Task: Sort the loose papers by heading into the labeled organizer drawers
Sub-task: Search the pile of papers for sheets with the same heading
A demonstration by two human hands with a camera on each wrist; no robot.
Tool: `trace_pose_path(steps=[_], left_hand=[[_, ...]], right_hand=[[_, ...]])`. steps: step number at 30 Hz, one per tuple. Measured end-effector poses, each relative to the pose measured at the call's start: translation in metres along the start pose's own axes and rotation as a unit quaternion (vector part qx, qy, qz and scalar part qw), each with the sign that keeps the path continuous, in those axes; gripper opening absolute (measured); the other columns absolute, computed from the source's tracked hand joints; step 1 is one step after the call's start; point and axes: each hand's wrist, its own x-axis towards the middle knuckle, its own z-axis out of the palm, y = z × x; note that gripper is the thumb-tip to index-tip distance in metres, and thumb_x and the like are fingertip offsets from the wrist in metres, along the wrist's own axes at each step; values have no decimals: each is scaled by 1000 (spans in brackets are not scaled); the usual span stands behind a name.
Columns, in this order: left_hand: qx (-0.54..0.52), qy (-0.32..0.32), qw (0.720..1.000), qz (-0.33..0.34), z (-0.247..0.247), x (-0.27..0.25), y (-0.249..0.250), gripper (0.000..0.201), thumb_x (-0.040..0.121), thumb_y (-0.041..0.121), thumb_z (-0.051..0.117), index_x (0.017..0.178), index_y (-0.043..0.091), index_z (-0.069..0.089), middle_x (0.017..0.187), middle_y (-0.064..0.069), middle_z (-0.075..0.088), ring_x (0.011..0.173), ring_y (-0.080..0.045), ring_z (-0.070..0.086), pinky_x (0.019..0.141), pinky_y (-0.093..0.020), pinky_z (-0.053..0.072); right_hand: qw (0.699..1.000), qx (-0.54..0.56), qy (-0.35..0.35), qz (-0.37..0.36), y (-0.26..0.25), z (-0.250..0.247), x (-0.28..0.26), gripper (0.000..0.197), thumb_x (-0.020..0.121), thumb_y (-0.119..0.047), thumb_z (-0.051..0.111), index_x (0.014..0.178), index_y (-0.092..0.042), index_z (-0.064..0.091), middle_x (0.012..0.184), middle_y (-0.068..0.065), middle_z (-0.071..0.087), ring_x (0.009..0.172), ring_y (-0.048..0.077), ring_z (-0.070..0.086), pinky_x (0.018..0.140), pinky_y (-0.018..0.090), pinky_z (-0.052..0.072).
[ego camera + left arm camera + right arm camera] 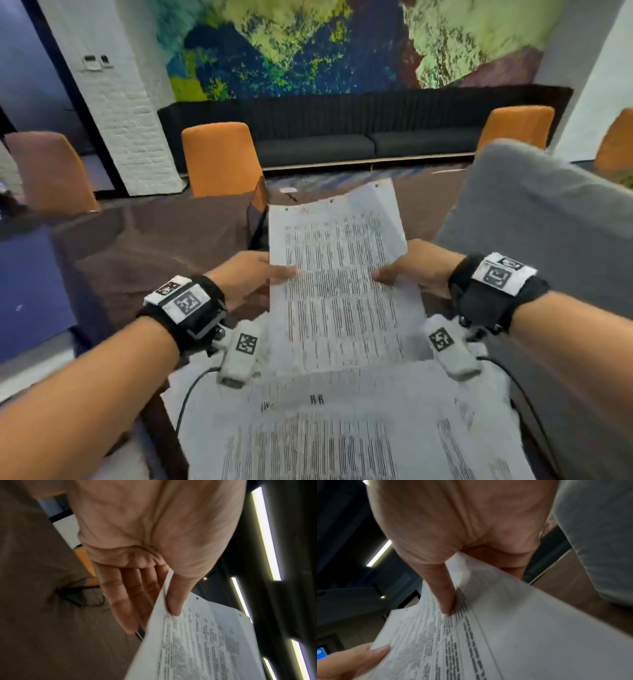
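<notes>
A printed sheet (339,274) with dense text columns and punched holes along its top edge is held up over the table. My left hand (263,274) pinches its left edge and my right hand (397,274) pinches its right edge. In the left wrist view the thumb (175,601) lies on top of the sheet (197,642) and the fingers (123,601) lie straight beneath it. In the right wrist view my thumb (444,596) presses on the sheet (513,635); the fingers are hidden under it. A pile of loose printed papers (342,438) lies on the table below my wrists.
A dark upright object (258,216) stands on the brown table (144,246) just behind the sheet's left corner, partly hidden. A grey chair back (534,219) rises close on the right. Orange chairs (219,157) line the far side, with a black bench behind.
</notes>
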Motion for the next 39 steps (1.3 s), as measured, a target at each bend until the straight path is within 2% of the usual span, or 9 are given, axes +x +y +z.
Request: trace_pose_path(steps=[2,5,8,11,16,26,31,36,39], left_hand=[[18,25,999,25,-17,11,42,19,90,21,73,106,12,73,102,0,77,83,-15,70,57,-27,56],[8,63,995,73,-31,31,74,24,90,22,73,111,10,72,109,-4,76,100,-27,72,87,-49,59],[-107,104,983,106,-20,38,57,24,96,21,67,114,6,68,115,-14,73,110,-35,68,95,-53,55],[-145,50,983,106,-1,28,-4,53,84,41,77,126,10,66,121,-15,71,113,-36,68,101,-57,49],[-65,12,994,89,43,-6,-100,33,94,26,69,122,8,68,111,-9,76,103,-28,72,93,-46,55],[-59,79,994,55,31,-51,-117,51,85,37,77,128,13,65,122,-1,70,111,-21,65,104,-43,47],[-72,54,994,63,38,-133,-124,26,92,25,71,115,11,69,111,-3,73,95,-14,69,74,-28,54],[-126,31,992,5,67,-176,-193,36,90,25,73,120,5,67,113,-11,75,108,-30,69,102,-55,50],[-121,11,992,-24,88,-190,-233,39,89,33,75,118,8,68,108,-11,76,104,-30,69,100,-57,51]], right_hand=[[998,-65,11,-16,-46,-22,8,20,74,-27,84,89,-15,76,88,2,77,83,23,74,80,39,60],[996,-65,46,-38,-79,-36,26,26,74,-30,83,95,-17,75,91,2,77,83,22,74,78,39,60],[988,101,91,-70,-54,-19,36,49,65,-26,86,107,-4,72,97,10,76,86,29,75,79,43,60],[959,222,148,-99,4,28,18,24,83,-11,78,103,1,71,88,7,75,71,16,73,59,24,59],[969,210,110,-68,92,95,0,18,83,-7,75,100,-3,72,95,13,77,89,33,74,85,50,59],[974,206,91,-33,87,115,-35,23,83,-6,76,103,1,70,97,17,76,92,37,73,88,54,57],[967,231,87,-68,85,116,-114,26,86,-6,72,111,1,68,106,17,74,94,34,73,89,51,57],[979,191,68,-30,149,155,-175,32,79,-14,77,107,0,71,102,18,75,96,39,72,92,55,55],[991,110,68,-19,186,179,-197,20,81,-11,74,99,-2,72,98,18,75,90,37,73,86,55,58]])
